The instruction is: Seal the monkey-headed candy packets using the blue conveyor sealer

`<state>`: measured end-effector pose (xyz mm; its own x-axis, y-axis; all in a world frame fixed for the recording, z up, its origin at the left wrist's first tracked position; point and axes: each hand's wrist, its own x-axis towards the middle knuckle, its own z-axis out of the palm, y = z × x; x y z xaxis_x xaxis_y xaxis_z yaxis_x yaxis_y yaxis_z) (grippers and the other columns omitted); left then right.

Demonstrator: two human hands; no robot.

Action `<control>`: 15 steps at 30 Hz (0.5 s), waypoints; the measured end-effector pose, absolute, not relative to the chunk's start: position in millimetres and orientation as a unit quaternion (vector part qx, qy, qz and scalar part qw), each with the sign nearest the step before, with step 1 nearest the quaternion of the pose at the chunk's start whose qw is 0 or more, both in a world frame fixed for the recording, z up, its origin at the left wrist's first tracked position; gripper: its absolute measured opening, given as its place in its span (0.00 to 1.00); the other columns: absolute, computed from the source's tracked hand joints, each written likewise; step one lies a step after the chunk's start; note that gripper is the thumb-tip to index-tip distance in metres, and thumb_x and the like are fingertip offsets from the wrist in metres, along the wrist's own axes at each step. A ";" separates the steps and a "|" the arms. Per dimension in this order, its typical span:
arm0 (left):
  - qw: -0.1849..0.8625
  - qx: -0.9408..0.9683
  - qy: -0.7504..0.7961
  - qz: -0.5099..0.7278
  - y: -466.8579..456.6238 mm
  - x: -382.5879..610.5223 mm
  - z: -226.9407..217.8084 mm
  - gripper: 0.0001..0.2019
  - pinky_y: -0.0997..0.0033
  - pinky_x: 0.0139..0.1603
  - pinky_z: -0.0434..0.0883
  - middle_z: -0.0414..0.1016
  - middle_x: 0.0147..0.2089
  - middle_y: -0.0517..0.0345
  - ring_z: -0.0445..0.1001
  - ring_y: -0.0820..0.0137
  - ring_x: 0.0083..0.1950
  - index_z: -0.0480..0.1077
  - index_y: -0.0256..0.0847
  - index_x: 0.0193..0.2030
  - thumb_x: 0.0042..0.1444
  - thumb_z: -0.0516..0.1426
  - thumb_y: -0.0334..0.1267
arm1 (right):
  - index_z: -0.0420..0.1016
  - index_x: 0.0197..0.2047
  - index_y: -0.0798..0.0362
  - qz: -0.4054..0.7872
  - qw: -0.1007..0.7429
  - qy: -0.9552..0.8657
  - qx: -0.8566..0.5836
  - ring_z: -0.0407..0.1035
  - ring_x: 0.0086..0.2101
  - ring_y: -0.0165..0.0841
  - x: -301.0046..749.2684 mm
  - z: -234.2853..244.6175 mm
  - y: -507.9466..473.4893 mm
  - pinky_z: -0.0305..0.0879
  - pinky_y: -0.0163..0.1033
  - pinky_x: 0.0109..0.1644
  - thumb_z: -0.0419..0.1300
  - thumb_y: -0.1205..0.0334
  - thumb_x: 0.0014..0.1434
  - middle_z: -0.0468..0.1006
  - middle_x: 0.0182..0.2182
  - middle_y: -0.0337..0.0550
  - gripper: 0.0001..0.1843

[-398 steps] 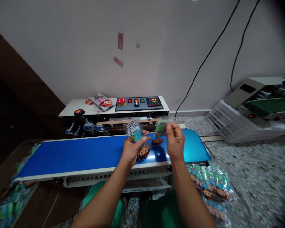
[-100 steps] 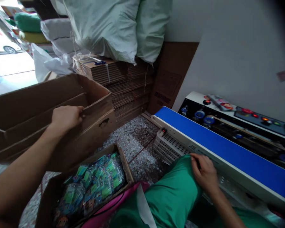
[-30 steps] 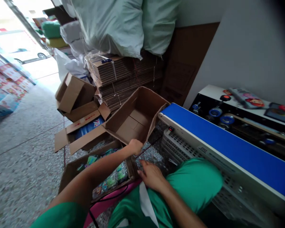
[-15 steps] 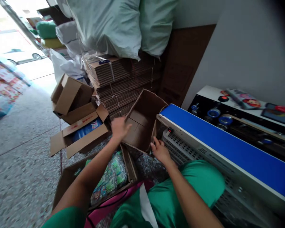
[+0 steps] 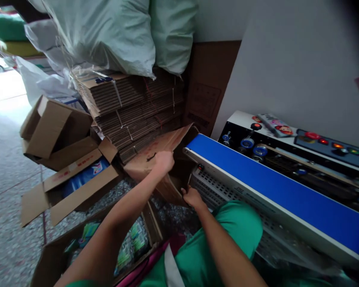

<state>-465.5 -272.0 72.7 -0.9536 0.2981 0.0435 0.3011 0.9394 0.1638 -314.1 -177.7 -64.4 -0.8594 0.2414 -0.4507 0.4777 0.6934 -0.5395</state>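
Note:
A brown cardboard box [image 5: 149, 155] leans over towards the conveyor, its outer left side turned up and its dark opening facing right. My left hand [image 5: 164, 162] is closed over the upper edge of that side. Lower and to the right, my right hand [image 5: 193, 197] grips the box's near edge, thumb and fingers around the cardboard. The box's far end is next to the end of the blue conveyor belt [image 5: 242, 175]. Below my left forearm, an open carton [image 5: 155, 229] holds several clear packs with green parts [image 5: 139, 235].
Another open carton [image 5: 83, 195] with a blue package [image 5: 85, 181] and a tilted carton [image 5: 54, 127] are at left. Bundled flat cardboard [image 5: 134, 107] carries white sacks [image 5: 107, 36]. Perforated grey crates [image 5: 215, 189] sit beneath the conveyor; a control panel [image 5: 332, 145] is at right.
The box has tipped from showing its inside to showing its outer left side. My left hand, loose at its edge before, is now closed on it. The view has shifted right.

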 end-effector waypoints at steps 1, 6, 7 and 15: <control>0.014 -0.159 -0.983 -0.088 -262.7 -473.4 77.4 0.20 0.59 0.46 0.67 0.77 0.40 0.34 0.74 0.52 0.47 0.76 0.33 0.40 0.58 0.48 0.43 | 0.53 0.64 0.62 -0.341 0.175 0.901 0.203 0.70 0.49 0.41 -313.7 -64.8 -174.7 0.62 0.40 0.48 0.44 0.53 0.63 0.74 0.49 0.60 0.31; 0.044 -0.174 -0.977 -0.116 -285.3 -526.9 103.7 0.18 0.64 0.46 0.66 0.78 0.42 0.44 0.73 0.57 0.48 0.76 0.37 0.42 0.57 0.48 0.43 | 0.38 0.68 0.50 -0.383 0.138 0.897 0.173 0.72 0.45 0.34 -317.7 -58.5 -168.3 0.62 0.35 0.45 0.45 0.50 0.63 0.77 0.46 0.47 0.34; 0.044 -0.177 -0.975 -0.124 -297.8 -535.7 106.0 0.18 0.67 0.45 0.66 0.79 0.41 0.47 0.74 0.59 0.46 0.76 0.39 0.42 0.57 0.48 0.43 | 0.40 0.68 0.50 -0.393 0.116 0.900 0.147 0.71 0.47 0.33 -320.1 -56.3 -169.4 0.61 0.34 0.46 0.44 0.51 0.63 0.76 0.48 0.47 0.33; 0.033 -0.189 -0.965 -0.179 -337.3 -587.8 109.1 0.20 0.74 0.34 0.65 0.77 0.32 0.56 0.72 0.67 0.35 0.76 0.35 0.43 0.54 0.51 0.45 | 0.76 0.37 0.53 -0.384 0.093 0.913 0.105 0.71 0.43 0.33 -339.8 -44.0 -183.5 0.59 0.32 0.47 0.46 0.55 0.62 0.79 0.40 0.47 0.19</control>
<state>-587.8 -337.3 109.1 -0.9261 0.3539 0.1310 0.3774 0.8642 0.3327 -339.8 -183.5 -44.0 -0.9607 0.1196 -0.2504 0.2625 0.6837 -0.6809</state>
